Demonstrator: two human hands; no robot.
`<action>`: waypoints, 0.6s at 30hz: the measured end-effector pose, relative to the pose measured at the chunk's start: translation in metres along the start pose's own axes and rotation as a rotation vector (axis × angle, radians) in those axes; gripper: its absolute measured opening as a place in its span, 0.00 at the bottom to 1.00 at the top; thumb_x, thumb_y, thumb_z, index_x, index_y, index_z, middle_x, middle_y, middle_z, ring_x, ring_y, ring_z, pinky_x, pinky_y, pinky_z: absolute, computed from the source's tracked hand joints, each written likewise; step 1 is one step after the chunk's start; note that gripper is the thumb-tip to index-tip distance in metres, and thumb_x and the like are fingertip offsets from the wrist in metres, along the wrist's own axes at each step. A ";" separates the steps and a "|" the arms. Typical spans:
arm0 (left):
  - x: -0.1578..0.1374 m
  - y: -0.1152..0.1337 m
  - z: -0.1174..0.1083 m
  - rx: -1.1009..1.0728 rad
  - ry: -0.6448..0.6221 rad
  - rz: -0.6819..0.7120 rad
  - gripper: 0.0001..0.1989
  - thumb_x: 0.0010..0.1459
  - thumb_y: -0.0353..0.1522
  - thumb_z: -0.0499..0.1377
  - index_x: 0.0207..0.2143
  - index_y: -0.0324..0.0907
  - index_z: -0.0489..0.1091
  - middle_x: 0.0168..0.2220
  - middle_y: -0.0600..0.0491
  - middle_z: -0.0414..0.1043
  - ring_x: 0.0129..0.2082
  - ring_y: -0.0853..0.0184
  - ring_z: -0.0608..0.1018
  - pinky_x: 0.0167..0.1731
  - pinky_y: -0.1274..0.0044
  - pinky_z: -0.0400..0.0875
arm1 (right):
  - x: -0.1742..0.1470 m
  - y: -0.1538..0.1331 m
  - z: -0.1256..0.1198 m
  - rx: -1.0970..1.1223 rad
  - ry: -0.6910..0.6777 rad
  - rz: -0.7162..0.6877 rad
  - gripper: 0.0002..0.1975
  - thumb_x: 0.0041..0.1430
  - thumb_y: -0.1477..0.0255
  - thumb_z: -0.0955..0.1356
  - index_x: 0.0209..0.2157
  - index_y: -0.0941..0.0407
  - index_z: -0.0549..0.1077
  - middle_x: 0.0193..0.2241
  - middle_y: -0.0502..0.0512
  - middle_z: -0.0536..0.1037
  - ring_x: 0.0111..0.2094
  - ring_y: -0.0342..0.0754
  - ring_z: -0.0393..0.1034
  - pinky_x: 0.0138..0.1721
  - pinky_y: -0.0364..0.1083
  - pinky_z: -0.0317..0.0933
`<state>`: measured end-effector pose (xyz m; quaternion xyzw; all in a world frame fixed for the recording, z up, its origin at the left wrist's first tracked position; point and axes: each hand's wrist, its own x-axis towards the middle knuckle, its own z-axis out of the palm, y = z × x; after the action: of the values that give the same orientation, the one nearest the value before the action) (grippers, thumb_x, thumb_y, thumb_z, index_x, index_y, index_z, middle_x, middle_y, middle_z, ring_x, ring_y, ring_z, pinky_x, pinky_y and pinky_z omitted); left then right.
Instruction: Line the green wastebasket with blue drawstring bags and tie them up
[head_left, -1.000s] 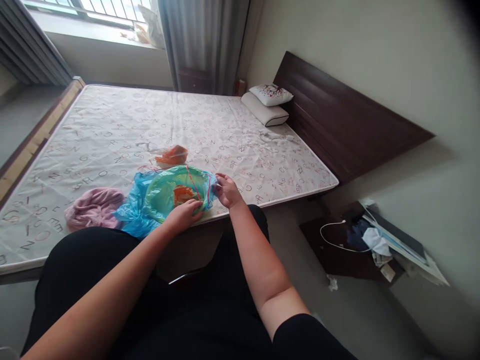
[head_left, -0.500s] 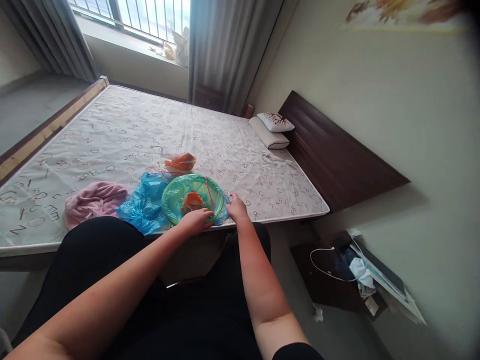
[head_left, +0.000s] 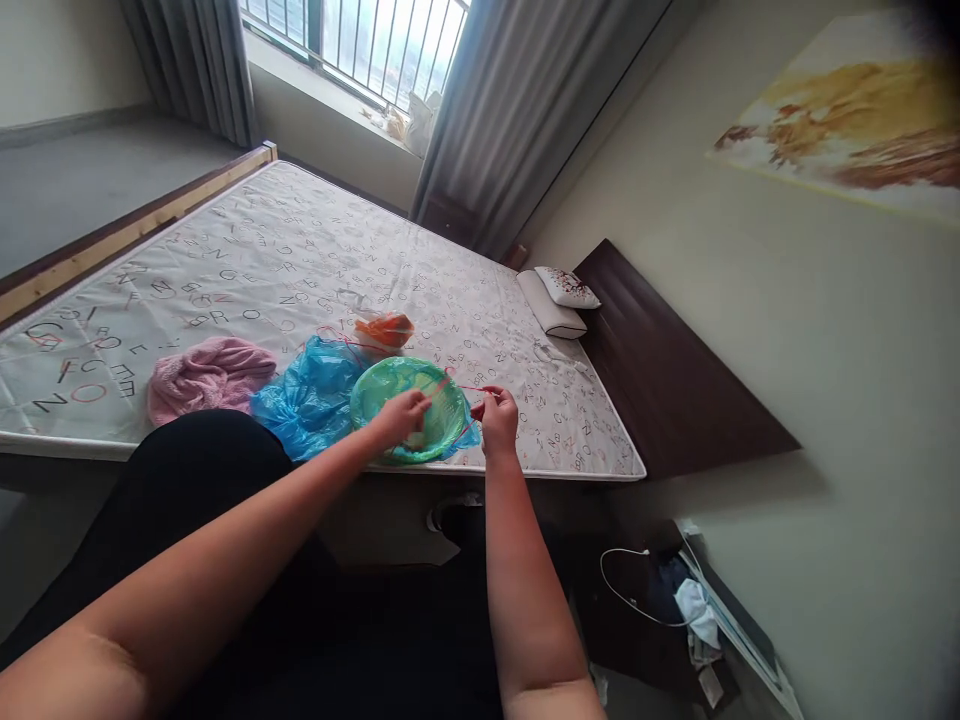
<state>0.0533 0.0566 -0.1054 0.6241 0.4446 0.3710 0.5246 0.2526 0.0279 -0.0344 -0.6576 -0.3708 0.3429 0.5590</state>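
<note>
A green plastic basket [head_left: 369, 385] stands at the near edge of the mattress, with a blue plastic bag partly under its right side. Over the basket my left hand [head_left: 403, 416] is closed, with a red string [head_left: 469, 388] running from its fingers. Just right of the rim, my right hand [head_left: 498, 418] pinches the string's other stretch between thumb and fingers. Whatever lies in the basket is mostly hidden behind my left hand. Left of the basket lies a crumpled blue plastic bag [head_left: 315, 395], and behind it a clear bag with something orange [head_left: 386, 330].
A pink towel [head_left: 214, 375] lies on the mattress [head_left: 300, 260] at the left. Two pillows [head_left: 555, 305] rest by the dark headboard [head_left: 675, 350]. To the lower right, a nightstand [head_left: 622, 640] holds a white cable [head_left: 637, 605] and cloths.
Both hands have risen slightly from the basket's near rim, and the red string is now stretched between them. The orange thing seen inside the basket is out of sight. The camera view has turned.
</note>
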 end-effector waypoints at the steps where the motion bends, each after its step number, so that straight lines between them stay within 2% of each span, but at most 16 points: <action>1: 0.007 0.005 -0.014 -0.086 0.046 -0.004 0.17 0.67 0.47 0.56 0.34 0.44 0.68 0.20 0.56 0.67 0.18 0.68 0.67 0.22 0.75 0.62 | 0.002 -0.007 0.003 0.137 -0.007 0.063 0.10 0.59 0.66 0.67 0.43 0.52 0.71 0.20 0.40 0.68 0.20 0.43 0.68 0.27 0.43 0.65; 3: 0.018 0.016 -0.047 -0.285 0.148 0.013 0.17 0.67 0.48 0.55 0.39 0.43 0.68 0.21 0.59 0.63 0.17 0.71 0.64 0.20 0.78 0.60 | 0.007 -0.022 0.005 0.345 -0.015 0.181 0.11 0.57 0.69 0.70 0.41 0.51 0.68 0.18 0.37 0.65 0.18 0.40 0.63 0.24 0.40 0.60; 5: 0.024 0.025 -0.079 -0.501 0.227 0.048 0.16 0.65 0.46 0.59 0.42 0.42 0.70 0.25 0.58 0.64 0.19 0.74 0.63 0.22 0.80 0.61 | 0.011 -0.033 0.005 0.445 -0.023 0.240 0.12 0.55 0.71 0.71 0.40 0.51 0.66 0.19 0.36 0.63 0.17 0.37 0.58 0.23 0.38 0.56; 7: 0.023 0.033 -0.102 -0.819 0.279 0.081 0.15 0.58 0.39 0.68 0.45 0.42 0.74 0.29 0.56 0.70 0.22 0.75 0.67 0.25 0.81 0.66 | 0.013 -0.042 0.007 0.468 -0.021 0.221 0.12 0.55 0.73 0.70 0.40 0.51 0.66 0.21 0.37 0.66 0.17 0.36 0.56 0.22 0.37 0.55; 9: 0.018 0.039 -0.113 -0.968 0.299 0.090 0.21 0.53 0.34 0.73 0.49 0.43 0.77 0.36 0.53 0.77 0.28 0.74 0.74 0.30 0.81 0.70 | 0.013 -0.049 0.013 0.448 -0.023 0.167 0.13 0.55 0.75 0.69 0.42 0.51 0.67 0.24 0.39 0.69 0.18 0.36 0.57 0.21 0.37 0.53; 12: 0.012 0.045 -0.110 -0.855 0.260 0.094 0.24 0.52 0.34 0.75 0.52 0.44 0.80 0.40 0.51 0.80 0.36 0.69 0.78 0.36 0.78 0.72 | 0.007 -0.065 0.024 0.396 -0.072 0.161 0.13 0.54 0.77 0.68 0.41 0.52 0.69 0.25 0.40 0.70 0.17 0.35 0.53 0.18 0.37 0.47; 15: 0.012 0.047 -0.106 -0.710 0.235 0.167 0.23 0.55 0.38 0.74 0.52 0.41 0.83 0.33 0.51 0.77 0.34 0.68 0.77 0.38 0.75 0.73 | 0.000 -0.088 0.032 0.447 -0.149 0.091 0.12 0.56 0.77 0.68 0.42 0.51 0.70 0.25 0.40 0.69 0.18 0.35 0.55 0.19 0.37 0.50; 17: 0.017 0.047 -0.108 -0.694 0.271 0.204 0.27 0.57 0.37 0.73 0.58 0.41 0.80 0.30 0.53 0.75 0.32 0.68 0.76 0.38 0.74 0.73 | -0.001 -0.101 0.037 0.454 -0.249 -0.002 0.13 0.58 0.75 0.70 0.45 0.50 0.72 0.28 0.41 0.71 0.19 0.35 0.57 0.19 0.37 0.52; 18: 0.021 0.047 -0.110 -0.704 0.289 0.195 0.29 0.57 0.36 0.73 0.61 0.42 0.79 0.29 0.54 0.74 0.31 0.69 0.75 0.37 0.75 0.73 | 0.001 -0.105 0.040 0.424 -0.308 0.006 0.13 0.58 0.75 0.70 0.45 0.50 0.72 0.28 0.42 0.72 0.19 0.35 0.56 0.19 0.37 0.51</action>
<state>-0.0346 0.1094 -0.0400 0.3867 0.2981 0.6331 0.6007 0.2071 0.0587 0.0636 -0.4670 -0.3695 0.5108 0.6201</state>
